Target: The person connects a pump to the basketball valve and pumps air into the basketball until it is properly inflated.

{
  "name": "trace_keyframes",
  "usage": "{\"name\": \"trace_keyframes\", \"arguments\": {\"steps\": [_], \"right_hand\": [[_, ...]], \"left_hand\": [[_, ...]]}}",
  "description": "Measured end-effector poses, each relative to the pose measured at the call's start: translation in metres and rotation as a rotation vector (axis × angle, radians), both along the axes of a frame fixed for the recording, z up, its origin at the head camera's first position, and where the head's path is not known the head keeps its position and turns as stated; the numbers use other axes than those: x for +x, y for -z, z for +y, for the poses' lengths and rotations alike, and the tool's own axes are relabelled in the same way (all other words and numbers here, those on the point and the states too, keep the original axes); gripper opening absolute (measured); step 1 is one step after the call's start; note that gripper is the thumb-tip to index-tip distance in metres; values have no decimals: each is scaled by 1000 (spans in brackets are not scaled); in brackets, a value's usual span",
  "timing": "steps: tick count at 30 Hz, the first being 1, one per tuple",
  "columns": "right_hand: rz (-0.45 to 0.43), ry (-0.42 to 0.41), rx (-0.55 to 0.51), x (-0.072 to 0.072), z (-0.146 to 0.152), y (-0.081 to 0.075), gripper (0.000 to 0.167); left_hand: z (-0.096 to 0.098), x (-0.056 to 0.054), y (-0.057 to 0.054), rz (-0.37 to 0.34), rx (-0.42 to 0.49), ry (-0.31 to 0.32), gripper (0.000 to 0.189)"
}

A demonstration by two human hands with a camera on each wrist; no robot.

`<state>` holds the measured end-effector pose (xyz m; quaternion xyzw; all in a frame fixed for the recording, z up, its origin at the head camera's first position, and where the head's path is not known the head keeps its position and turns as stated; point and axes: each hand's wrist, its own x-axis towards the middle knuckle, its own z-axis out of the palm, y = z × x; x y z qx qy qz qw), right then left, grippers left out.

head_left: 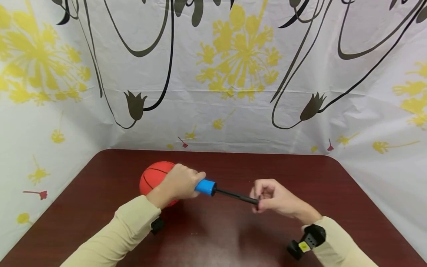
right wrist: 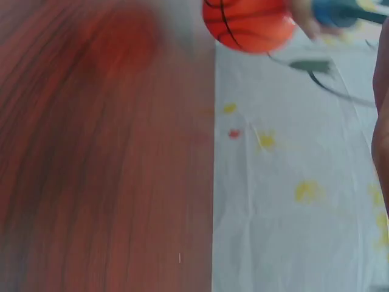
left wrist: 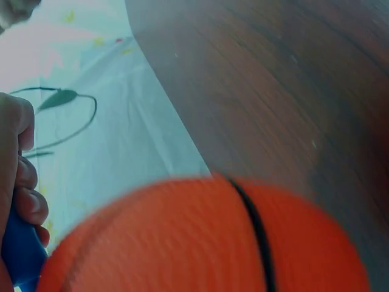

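Observation:
In the head view a hand pump with a blue barrel (head_left: 205,187) and a black rod (head_left: 237,195) is held level above the table. My left hand (head_left: 181,181) grips the blue barrel, thumb toward the rod side. My right hand (head_left: 275,196) pinches the rod's far end between thumb and fingers. An orange-red ball (head_left: 154,178) with black lines sits just behind my left hand, which hides part of it. The ball (left wrist: 200,243) fills the bottom of the left wrist view, beside the curled left fingers (left wrist: 30,207). Whether pump and ball are joined I cannot tell.
A dark red-brown wooden table (head_left: 213,237) with rounded far corners lies under both hands. A white cloth (head_left: 213,122) with yellow flowers and dark stems hangs behind and along both sides. Each wrist carries a black camera (head_left: 313,234).

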<state>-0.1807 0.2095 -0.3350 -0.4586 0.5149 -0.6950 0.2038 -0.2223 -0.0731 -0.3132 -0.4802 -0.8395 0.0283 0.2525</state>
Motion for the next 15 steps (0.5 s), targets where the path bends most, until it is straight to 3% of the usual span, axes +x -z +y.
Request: {"name": "trace_keyframes", "arguments": {"steps": [3,10,15], "right_hand": [[2,-25,-19,2,7,3,13],[30,123,86,-13,-35,10,19],[49,142,137,-16,-44,13,19]], "left_hand": [[-3,0,1,-25,-15,-32,29],[8,1,5,-26,-12,-2,26],[12,1,7,3,-53,0,26]]}}
